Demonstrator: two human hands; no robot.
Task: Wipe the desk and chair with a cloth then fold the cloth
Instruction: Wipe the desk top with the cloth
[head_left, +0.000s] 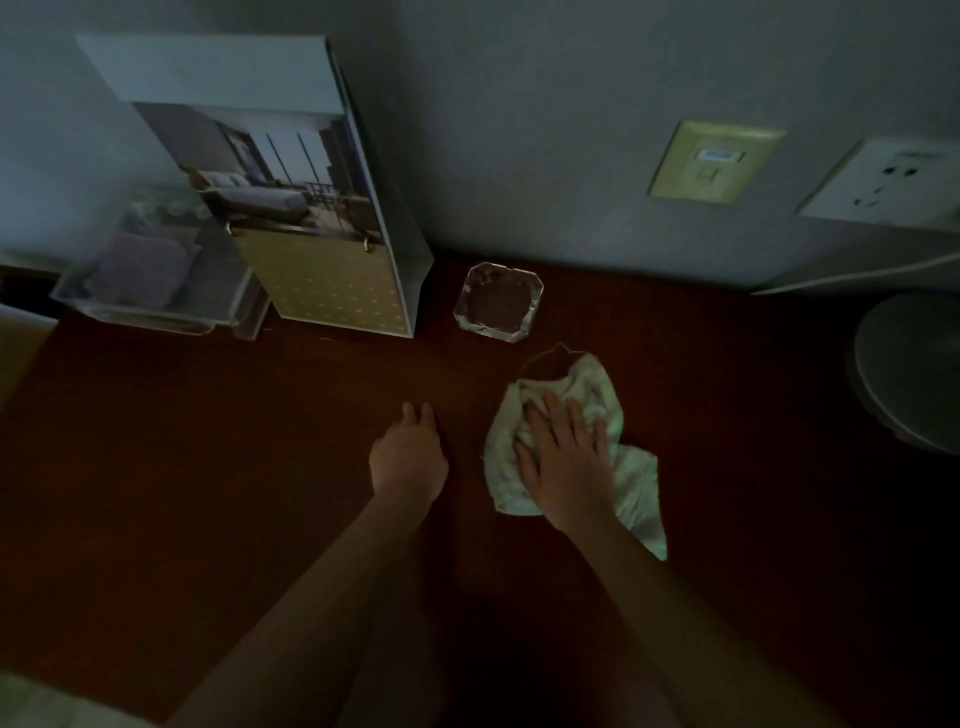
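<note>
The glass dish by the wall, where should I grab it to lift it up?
Probably from above, with your grip across two opposite flat sides of the glass dish. It sits flat on the desk, its thick walls are straight there, and the top is open. The standing folder crowds its left, the wall its back.

Two hands (410, 457) (566, 462), one cloth (636, 483), one glass ashtray (497, 307), one printed board (291, 197) and two wall plates (717, 162) (883, 182).

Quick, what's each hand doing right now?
Left hand: open, holding nothing.
Right hand: open, pressing the cloth on the desk.
</note>
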